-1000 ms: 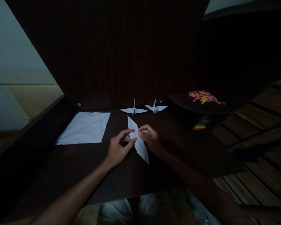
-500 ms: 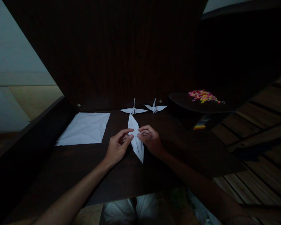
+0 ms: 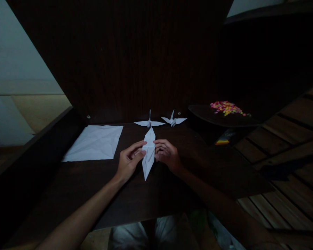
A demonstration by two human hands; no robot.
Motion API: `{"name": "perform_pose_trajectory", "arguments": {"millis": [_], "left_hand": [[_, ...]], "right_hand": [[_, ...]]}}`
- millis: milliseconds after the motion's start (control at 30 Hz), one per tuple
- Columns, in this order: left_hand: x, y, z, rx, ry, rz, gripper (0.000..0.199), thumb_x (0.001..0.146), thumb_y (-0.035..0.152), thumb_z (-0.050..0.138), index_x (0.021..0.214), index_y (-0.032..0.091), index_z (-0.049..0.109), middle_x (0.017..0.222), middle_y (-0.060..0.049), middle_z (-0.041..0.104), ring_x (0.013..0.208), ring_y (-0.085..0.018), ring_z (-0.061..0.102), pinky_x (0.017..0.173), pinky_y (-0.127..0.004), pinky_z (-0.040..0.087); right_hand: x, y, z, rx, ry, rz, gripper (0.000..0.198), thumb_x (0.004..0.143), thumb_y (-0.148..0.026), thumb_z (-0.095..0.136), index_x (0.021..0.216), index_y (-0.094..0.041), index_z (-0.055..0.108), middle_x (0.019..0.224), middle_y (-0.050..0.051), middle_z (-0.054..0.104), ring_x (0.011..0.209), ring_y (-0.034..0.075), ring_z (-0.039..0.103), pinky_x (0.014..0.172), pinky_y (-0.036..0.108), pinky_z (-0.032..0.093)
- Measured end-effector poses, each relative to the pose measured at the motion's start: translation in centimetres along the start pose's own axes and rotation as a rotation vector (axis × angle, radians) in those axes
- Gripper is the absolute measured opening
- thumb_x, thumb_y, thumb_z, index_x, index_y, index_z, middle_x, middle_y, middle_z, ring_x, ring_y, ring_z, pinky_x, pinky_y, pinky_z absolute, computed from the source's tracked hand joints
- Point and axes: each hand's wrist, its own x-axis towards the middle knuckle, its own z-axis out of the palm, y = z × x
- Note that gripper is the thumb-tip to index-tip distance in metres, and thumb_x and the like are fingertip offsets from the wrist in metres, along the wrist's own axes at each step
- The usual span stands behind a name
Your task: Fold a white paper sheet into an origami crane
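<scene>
Between my two hands is a folded white origami paper, a long diamond shape with pointed ends and a slit down its lower half. My left hand pinches its left edge with thumb and forefinger. On the opposite edge my right hand grips it, the fingers curled and partly behind the paper. Just beyond its far tip stands a white paper crane, wings spread. A second paper crane is to the right of the first.
A creased white paper sheet lies flat on the dark wooden desk at the left. On a raised rounded shelf at the right is a pile of small colourful pieces. A dark upright panel closes off the back.
The folded paper has turned in my hands: its lower tip has swung left and its upper tip right. My right thumb has moved off the paper's front. The cranes and the sheet stay put.
</scene>
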Motion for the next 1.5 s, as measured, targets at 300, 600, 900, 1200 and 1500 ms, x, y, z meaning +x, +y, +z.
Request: {"name": "perform_pose_trajectory", "arguments": {"millis": [300,600,900,1200,1500], "left_hand": [[0.3,-0.7,-0.2,-0.197,-0.062,0.008,0.041,0.066,0.021,0.075,0.106,0.017,0.071,0.129,-0.013,0.059,0.108,-0.029,0.062,0.091,-0.039,0.051],[0.6,-0.9,-0.3,-0.041,0.006,0.086,0.039,0.069,0.031,0.077,0.104,0.015,0.071,0.124,-0.014,0.061,0.104,-0.026,0.065,0.090,-0.039,0.054],[0.4,-0.6,-0.6,0.258,0.055,0.253,0.030,0.078,0.024,0.068,0.107,0.020,0.070,0.111,-0.009,0.065,0.101,-0.021,0.063,0.085,-0.034,0.055],[0.5,-0.5,-0.7,0.370,0.054,0.336,0.027,0.078,0.022,0.068,0.105,0.022,0.071,0.103,-0.007,0.064,0.092,-0.019,0.063,0.078,-0.033,0.056],[0.3,-0.4,-0.5,0.490,0.079,0.398,0.025,0.079,0.021,0.065,0.103,0.023,0.071,0.098,-0.006,0.065,0.087,-0.018,0.062,0.078,-0.033,0.053]], "right_hand": [[0.3,0.4,-0.1,0.039,0.038,0.024,0.043,0.068,-0.029,0.076,0.107,-0.021,0.059,0.088,0.004,0.061,0.075,0.015,0.057,0.056,0.025,0.051],[0.3,0.2,0.0,-0.055,0.047,0.013,0.044,0.068,-0.028,0.076,0.108,-0.019,0.060,0.090,0.005,0.066,0.072,0.014,0.060,0.063,0.027,0.052],[0.1,0.2,0.2,-0.222,0.090,0.009,0.040,0.072,-0.026,0.071,0.110,-0.018,0.063,0.095,0.009,0.073,0.075,0.017,0.068,0.068,0.030,0.054],[0.1,0.5,0.4,-0.444,0.158,-0.104,0.031,0.074,-0.023,0.069,0.105,-0.020,0.069,0.096,0.008,0.073,0.083,0.022,0.071,0.072,0.033,0.058],[0.2,0.7,0.1,-0.574,0.192,-0.200,0.026,0.075,-0.018,0.066,0.100,-0.022,0.072,0.086,0.006,0.072,0.071,0.017,0.066,0.069,0.031,0.056]]}}
